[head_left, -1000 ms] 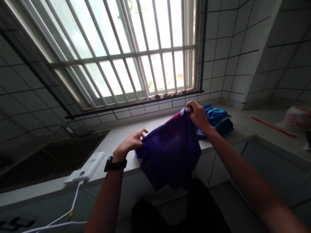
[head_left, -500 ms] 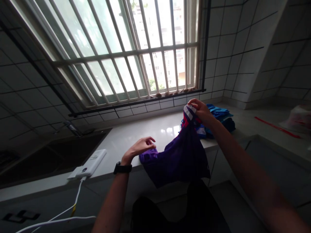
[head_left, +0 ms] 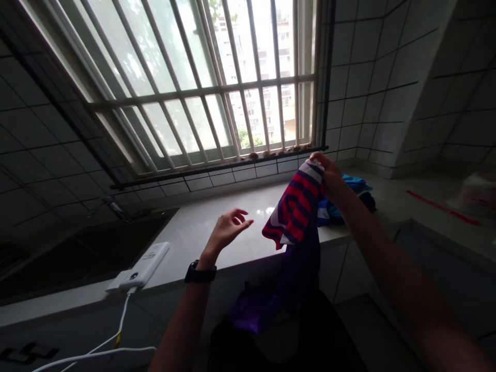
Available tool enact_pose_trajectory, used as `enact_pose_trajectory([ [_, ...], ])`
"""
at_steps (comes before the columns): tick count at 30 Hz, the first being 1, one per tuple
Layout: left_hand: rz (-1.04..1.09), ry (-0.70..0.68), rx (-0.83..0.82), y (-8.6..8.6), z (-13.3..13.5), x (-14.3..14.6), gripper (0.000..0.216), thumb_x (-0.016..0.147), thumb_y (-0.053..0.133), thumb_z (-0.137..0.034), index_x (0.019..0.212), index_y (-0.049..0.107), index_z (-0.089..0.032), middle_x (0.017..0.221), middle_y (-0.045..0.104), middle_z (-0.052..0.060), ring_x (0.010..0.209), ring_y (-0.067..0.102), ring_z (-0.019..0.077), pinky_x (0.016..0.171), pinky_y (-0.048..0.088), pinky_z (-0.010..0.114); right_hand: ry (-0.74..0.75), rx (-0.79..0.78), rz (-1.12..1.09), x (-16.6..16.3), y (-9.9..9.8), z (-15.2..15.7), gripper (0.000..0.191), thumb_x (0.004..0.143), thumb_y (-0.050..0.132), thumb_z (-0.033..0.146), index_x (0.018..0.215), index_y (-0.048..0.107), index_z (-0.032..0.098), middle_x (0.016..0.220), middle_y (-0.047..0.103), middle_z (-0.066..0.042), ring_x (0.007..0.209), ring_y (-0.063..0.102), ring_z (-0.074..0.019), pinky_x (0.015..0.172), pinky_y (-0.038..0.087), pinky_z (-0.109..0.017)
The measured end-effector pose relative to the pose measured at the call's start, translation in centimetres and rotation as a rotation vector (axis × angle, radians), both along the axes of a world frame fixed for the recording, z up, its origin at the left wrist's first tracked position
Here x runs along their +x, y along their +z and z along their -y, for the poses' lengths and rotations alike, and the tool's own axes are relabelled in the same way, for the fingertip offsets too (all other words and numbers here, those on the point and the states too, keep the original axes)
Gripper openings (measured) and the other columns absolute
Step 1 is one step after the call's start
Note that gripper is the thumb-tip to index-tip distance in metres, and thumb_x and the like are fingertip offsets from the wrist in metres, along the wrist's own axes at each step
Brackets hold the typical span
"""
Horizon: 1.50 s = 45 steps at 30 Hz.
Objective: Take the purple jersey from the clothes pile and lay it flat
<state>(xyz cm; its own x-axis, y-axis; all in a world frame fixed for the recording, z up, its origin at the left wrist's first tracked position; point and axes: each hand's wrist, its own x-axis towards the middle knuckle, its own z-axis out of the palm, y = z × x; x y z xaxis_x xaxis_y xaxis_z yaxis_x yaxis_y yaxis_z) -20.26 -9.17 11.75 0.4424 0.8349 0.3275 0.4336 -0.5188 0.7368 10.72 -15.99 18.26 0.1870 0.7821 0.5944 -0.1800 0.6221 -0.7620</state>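
My right hand (head_left: 330,176) grips the top edge of a purple garment (head_left: 296,243) with a red, navy and white striped part. The garment hangs down from that hand past the front edge of the white countertop (head_left: 205,227). Over the counter my left hand (head_left: 228,230), with a black watch on its wrist, is open and empty, its fingers spread a little left of the cloth. Just behind my right hand a pile of folded blue clothes (head_left: 349,199) lies on the counter.
A white power bank (head_left: 141,266) with a white cable (head_left: 96,346) lies near the counter's front edge, beside a dark sink (head_left: 77,253) with a tap. A barred window (head_left: 209,82) fills the tiled wall. Further right there is a red strip (head_left: 442,206) and a pale bag (head_left: 475,188).
My left hand let go of the garment and opened. My right hand lifted the cloth, so it now hangs from one hand with the striped part showing.
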Motion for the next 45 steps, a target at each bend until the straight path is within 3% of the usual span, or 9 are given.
enact_pose_trajectory([
  [6,0.036,-0.434,-0.149,-2.2,5.0,5.2,0.056,0.069,0.088,-0.042,0.117,0.071,-0.018,0.104,0.077,0.007,0.09,0.07,0.0215,0.077,0.057,0.03,0.065,-0.014,0.016,-4.3,-0.5,-0.7,0.036,0.066,0.086,0.032,0.089,0.058,0.026,0.072,0.056,0.007,0.056,0.051,-0.0093,0.048,0.043,-0.021],
  [10,0.003,-0.199,-0.039,-2.1,4.7,5.0,0.028,0.081,0.069,-0.04,0.068,0.066,-0.015,0.065,0.066,0.0,0.065,0.062,0.0155,0.056,0.047,0.023,-0.001,-0.02,0.186,-3.4,-0.2,-0.2,0.031,0.068,0.081,0.028,0.093,0.063,0.025,0.075,0.059,0.005,0.063,0.056,-0.0123,0.055,0.045,-0.024],
  [16,0.201,0.116,0.06,2.2,-0.2,-0.5,0.032,0.074,0.074,-0.048,0.076,0.072,-0.016,0.06,0.067,0.001,0.054,0.059,0.0142,0.051,0.044,0.023,-0.521,-0.012,0.567,1.8,-1.1,-0.3,0.034,0.07,0.074,0.02,0.103,0.068,0.022,0.089,0.071,-0.002,0.074,0.061,-0.0185,0.073,0.051,-0.032],
  [21,0.238,0.381,0.375,5.2,-0.3,-1.7,0.03,0.083,0.071,-0.048,0.075,0.069,-0.019,0.063,0.068,0.001,0.06,0.06,0.0145,0.057,0.044,0.023,-0.884,-0.314,0.8,1.0,-4.0,-1.5,0.011,0.088,0.06,0.023,0.088,0.071,0.022,0.084,0.073,-0.012,0.092,0.068,-0.0307,0.085,0.047,-0.037],
  [29,-0.198,0.605,0.444,4.2,-2.1,-3.4,0.018,0.081,0.073,-0.037,0.085,0.07,-0.019,0.087,0.069,0.01,0.097,0.066,0.0314,0.09,0.051,0.042,-0.456,-0.355,0.46,-1.8,-4.9,-2.6,0.026,0.085,0.058,0.041,0.076,0.068,0.019,0.073,0.068,-0.002,0.072,0.059,-0.0185,0.067,0.043,-0.028],
  [34,-0.319,-0.045,0.311,3.1,-0.9,-0.5,0.08,0.062,0.086,-0.052,0.133,0.063,-0.021,0.134,0.065,0.015,0.13,0.057,0.0373,0.108,0.047,0.046,-0.208,-0.242,0.526,-6.4,-4.2,-2.7,0.032,0.078,0.067,0.048,0.073,0.071,0.017,0.068,0.064,0.001,0.069,0.055,-0.0153,0.063,0.039,-0.026],
  [37,-0.226,-0.266,0.211,3.0,0.3,1.4,0.06,0.078,0.072,-0.054,0.127,0.067,-0.02,0.116,0.075,0.009,0.111,0.067,0.0303,0.095,0.052,0.038,-0.111,-0.187,0.595,-8.8,-3.7,-2.4,0.031,0.078,0.069,0.046,0.072,0.071,0.016,0.067,0.062,0.002,0.068,0.055,-0.0143,0.061,0.037,-0.025],
  [40,-0.1,-0.14,0.205,3.4,0.5,1.5,0.029,0.085,0.06,-0.041,0.095,0.074,-0.018,0.085,0.075,0.004,0.088,0.069,0.0241,0.08,0.052,0.031,-0.008,-0.21,0.615,-8.8,-3.6,-1.4,0.033,0.073,0.077,0.048,0.081,0.074,0.016,0.067,0.062,0.003,0.065,0.054,-0.0131,0.058,0.036,-0.024],
  [45,0.147,0.229,0.31,4.8,0.6,-0.5,0.013,0.076,0.058,-0.025,0.083,0.068,-0.021,0.081,0.073,0.001,0.086,0.067,0.0203,0.077,0.052,0.027,0.231,-0.474,0.919,-5.0,-4.6,-0.5,0.031,0.069,0.085,0.046,0.07,0.074,0.017,0.061,0.063,0.0,0.06,0.057,-0.0151,0.059,0.041,-0.027],
])
